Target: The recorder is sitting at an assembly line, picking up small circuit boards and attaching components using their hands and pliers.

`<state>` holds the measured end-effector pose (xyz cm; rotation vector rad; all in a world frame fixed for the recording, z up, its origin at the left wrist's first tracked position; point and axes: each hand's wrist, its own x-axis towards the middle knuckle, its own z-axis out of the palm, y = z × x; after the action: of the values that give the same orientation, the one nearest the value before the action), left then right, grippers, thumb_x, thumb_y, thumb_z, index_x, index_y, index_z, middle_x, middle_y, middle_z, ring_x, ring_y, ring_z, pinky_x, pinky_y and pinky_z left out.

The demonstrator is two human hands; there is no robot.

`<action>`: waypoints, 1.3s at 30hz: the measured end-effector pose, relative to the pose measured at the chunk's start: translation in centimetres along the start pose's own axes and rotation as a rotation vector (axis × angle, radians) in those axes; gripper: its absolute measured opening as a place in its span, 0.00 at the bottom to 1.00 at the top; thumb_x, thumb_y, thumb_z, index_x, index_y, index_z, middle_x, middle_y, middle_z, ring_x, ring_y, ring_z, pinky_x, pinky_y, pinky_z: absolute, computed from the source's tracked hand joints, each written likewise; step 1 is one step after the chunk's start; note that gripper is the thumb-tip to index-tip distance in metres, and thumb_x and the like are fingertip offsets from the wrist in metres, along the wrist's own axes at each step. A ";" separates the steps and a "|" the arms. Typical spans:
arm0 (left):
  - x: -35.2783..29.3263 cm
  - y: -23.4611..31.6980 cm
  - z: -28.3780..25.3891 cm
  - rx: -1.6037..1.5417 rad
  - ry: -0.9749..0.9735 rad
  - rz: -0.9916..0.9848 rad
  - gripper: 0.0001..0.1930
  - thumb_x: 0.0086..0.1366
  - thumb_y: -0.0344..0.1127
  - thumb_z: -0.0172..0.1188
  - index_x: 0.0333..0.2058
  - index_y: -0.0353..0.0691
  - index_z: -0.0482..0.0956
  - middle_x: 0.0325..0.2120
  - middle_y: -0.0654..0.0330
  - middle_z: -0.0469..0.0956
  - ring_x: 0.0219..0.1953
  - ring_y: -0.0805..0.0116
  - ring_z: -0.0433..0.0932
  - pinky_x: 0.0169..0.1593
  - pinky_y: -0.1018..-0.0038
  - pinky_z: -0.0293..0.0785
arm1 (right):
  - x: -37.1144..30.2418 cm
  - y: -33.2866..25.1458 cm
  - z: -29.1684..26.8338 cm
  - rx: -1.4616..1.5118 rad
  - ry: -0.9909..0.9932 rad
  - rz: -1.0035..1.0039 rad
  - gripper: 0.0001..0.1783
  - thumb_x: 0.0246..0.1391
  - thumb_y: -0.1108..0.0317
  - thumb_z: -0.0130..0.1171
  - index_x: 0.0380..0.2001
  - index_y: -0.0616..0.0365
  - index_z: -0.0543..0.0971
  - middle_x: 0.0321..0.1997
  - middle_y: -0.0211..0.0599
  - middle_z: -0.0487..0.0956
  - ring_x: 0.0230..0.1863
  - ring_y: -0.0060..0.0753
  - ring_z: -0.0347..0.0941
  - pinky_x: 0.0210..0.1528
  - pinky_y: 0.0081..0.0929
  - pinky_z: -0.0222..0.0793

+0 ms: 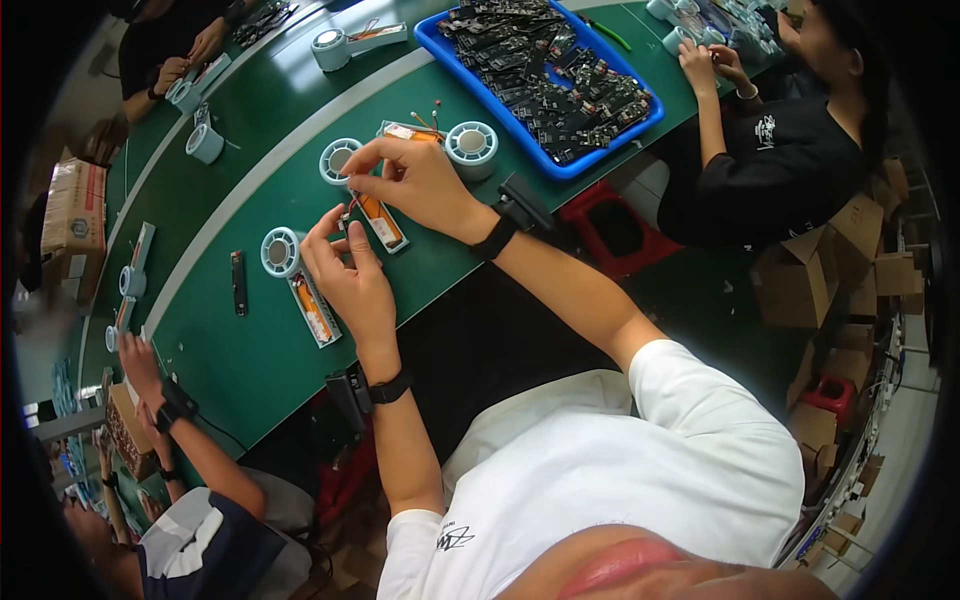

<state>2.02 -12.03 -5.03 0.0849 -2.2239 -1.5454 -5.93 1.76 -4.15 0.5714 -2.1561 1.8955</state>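
Note:
My left hand (350, 285) pinches a small dark circuit board (345, 222) with wires between thumb and fingers. Just above it, my right hand (425, 185) has thumb and index finger pressed together by a thin red wire (353, 202); their grip's contents are too small to make out. Beneath them lies a pale blue handheld fan (340, 158), its open handle showing an orange battery (377, 218). A similar fan (281, 252) rests left of my left hand. Beyond my right hand sits a third fan (470, 148), with loose wires beside it.
A dark circuit board (238, 284) lies on the green table (210, 340). At the far side stands a blue tray (570, 168) heaped with circuit boards. Co-workers sit to the right, lower left and upper left. A red stool (612, 230) stands beyond the table edge.

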 end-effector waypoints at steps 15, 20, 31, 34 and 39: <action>-0.1 -0.9 -0.4 -0.033 0.023 0.021 0.17 0.79 0.40 0.58 0.56 0.34 0.72 0.47 0.55 0.72 0.37 0.69 0.75 0.39 0.72 0.75 | 0.5 0.4 -0.5 -0.315 -0.077 -0.345 0.09 0.52 0.70 0.78 0.37 0.54 0.90 0.26 0.24 0.80 0.22 0.13 0.61 0.23 0.18 0.55; 0.6 -1.1 1.0 -0.054 0.043 0.112 0.16 0.78 0.38 0.60 0.55 0.34 0.73 0.47 0.55 0.73 0.39 0.67 0.76 0.40 0.72 0.76 | 1.1 0.3 -1.4 -0.367 -0.075 -0.423 0.07 0.52 0.70 0.77 0.36 0.53 0.90 0.32 0.26 0.85 0.24 0.16 0.68 0.25 0.18 0.61; -0.4 -3.6 0.3 0.209 0.082 0.264 0.11 0.77 0.28 0.57 0.55 0.33 0.74 0.53 0.52 0.77 0.44 0.64 0.78 0.49 0.71 0.76 | -2.4 1.1 0.3 -0.355 0.036 -0.470 0.04 0.54 0.63 0.68 0.28 0.47 0.83 0.30 0.28 0.79 0.35 0.35 0.81 0.35 0.35 0.78; -0.9 -3.3 -0.8 0.270 0.072 0.160 0.10 0.78 0.27 0.55 0.54 0.34 0.74 0.52 0.53 0.77 0.42 0.66 0.76 0.46 0.72 0.76 | -1.6 1.7 0.4 -0.324 0.066 -0.478 0.04 0.54 0.64 0.69 0.29 0.49 0.83 0.31 0.27 0.80 0.35 0.34 0.81 0.34 0.34 0.78; -0.8 -1.2 0.6 0.163 0.080 0.059 0.11 0.79 0.31 0.55 0.55 0.34 0.73 0.53 0.54 0.75 0.39 0.69 0.73 0.41 0.74 0.74 | -1.6 1.2 0.3 -0.295 0.012 -0.449 0.05 0.52 0.64 0.69 0.28 0.50 0.83 0.31 0.25 0.80 0.35 0.33 0.80 0.33 0.32 0.78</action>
<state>2.30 -11.77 -6.53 0.1260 -2.2636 -1.3057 -4.99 1.82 -5.91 0.8860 -2.0287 1.3181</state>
